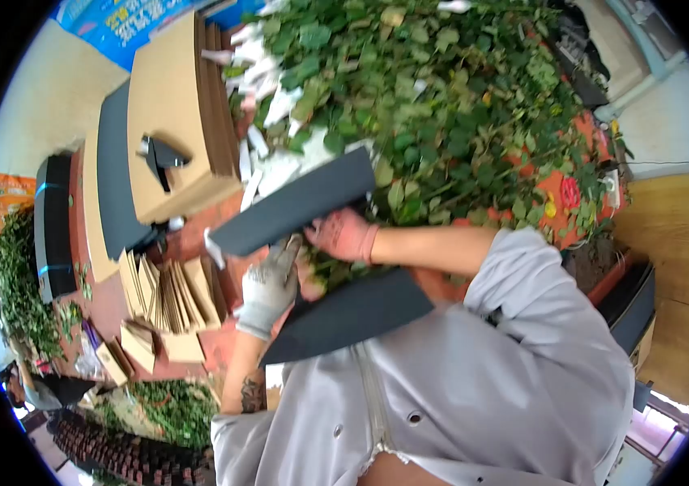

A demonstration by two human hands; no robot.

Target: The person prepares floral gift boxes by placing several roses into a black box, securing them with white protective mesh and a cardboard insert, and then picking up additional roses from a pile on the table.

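My left hand (270,283), in a whitish-grey glove, has its fingers bent against the lower edge of a stiff black sheet (296,202). My right hand (343,236), in a pink glove, curls its fingers at the same edge, farther right. A second black flap (352,317) spreads below the hands, against the grey jacket; whether both are one folded piece I cannot tell. Between the flaps, some green and peach colour shows, partly hidden by my gloves.
A heap of leafy green stems (441,105) covers the back of the red table. White-wrapped heads (267,73) lie at its left side. At left stand a stack of brown cardboard (170,121) with a black tool (164,156) on it, dark sheets (115,170) and small cardboard pieces (170,296).
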